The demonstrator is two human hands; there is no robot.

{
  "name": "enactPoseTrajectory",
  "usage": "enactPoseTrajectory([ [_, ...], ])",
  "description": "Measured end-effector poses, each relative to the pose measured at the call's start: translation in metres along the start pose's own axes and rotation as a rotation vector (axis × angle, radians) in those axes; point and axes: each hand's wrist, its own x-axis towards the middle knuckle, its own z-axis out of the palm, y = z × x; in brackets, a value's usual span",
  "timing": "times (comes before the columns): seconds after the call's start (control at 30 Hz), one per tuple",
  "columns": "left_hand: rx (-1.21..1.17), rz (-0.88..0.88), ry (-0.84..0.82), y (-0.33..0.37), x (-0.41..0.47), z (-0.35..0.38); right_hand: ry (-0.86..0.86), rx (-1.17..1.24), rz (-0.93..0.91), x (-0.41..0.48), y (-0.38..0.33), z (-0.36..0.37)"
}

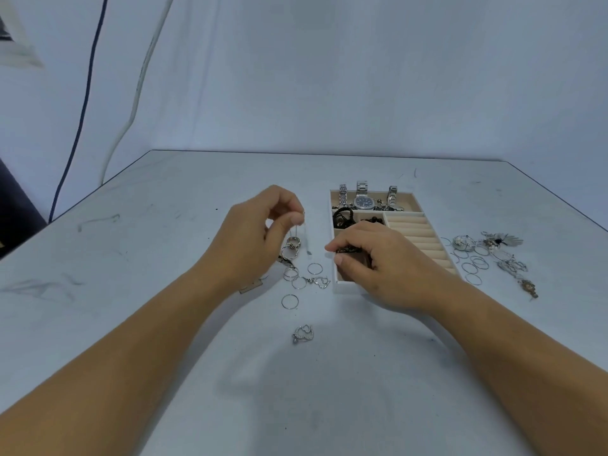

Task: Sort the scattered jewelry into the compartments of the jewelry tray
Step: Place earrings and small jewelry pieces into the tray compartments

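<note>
**While Hoops Lay Scattered, Both Hands Pinched Jewelry Beside the Tray**

While loose pieces lay about the pale bench [164, 324], the left hand [260, 225] was raised just left of the jewelry tray [342, 287]. Its thumb and forefinger were pinching a thin silver strand [305, 235]. Below that hand sat a ring cluster [292, 246]; whether it hung from the strand or rested on the bench could not be told.

The right hand [371, 258] lay over the tray's near-left compartment, its fingertips curled round a small dark piece [348, 249] held at the tray's left wall.

Three silver watches [364, 201] stood in the far compartment. Dark bands [342, 218] filled the compartment behind the right hand, and the cream ring rolls [418, 238] ran down the right side of the tray.

On the bench left of the tray, several thin hoops [315, 268] lay near one another, close under the left hand. One more lay a little nearer the person. A studded heart pendant [303, 334] lay alone, nearer than any of them, between the two forearms.

To the right of the tray, well apart from both hands, a tangled heap [493, 255] of hoops, chains and earrings was spread across the bench.
</note>
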Motion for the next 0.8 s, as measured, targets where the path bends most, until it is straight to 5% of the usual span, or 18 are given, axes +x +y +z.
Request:
enactPoseTrajectory([
  [0.3, -0.281, -0.012, 0.156, 0.006, 0.000, -0.021, 0.009, -0.011, -0.001, 0.000, -0.003, -0.002],
  [0.8, -0.005, -0.089, -0.048, -0.012, -0.012, -0.027, -0.041, -0.308, -0.027, 0.001, -0.042, 0.012],
])
